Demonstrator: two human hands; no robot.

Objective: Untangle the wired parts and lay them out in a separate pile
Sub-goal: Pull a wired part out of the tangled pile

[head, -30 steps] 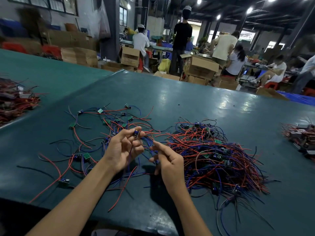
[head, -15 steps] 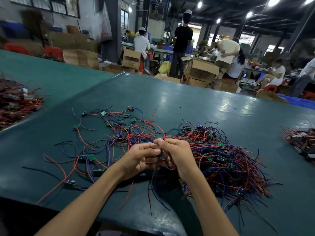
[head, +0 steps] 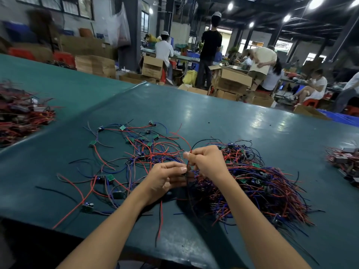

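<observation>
Because the wires are knotted, the right hand is pinching a red wire and the left hand is pinching dark wires just below those fingers.

- A tangled heap of red, blue and black wired parts covers the tabletop right of centre and reaches close to the near edge.
- The laid-out parts sprawl left of centre, with green surface showing between their wires.
- Between the two piles, the left grip pinches a dark wire and the right grip pinches a red wire. Both forearms cross the near edge.
- Bare surface runs behind both piles to the far edge.
- A bare strip separates the heap from another pile at the right edge.
- The near left corner holds only stray wire ends.
</observation>
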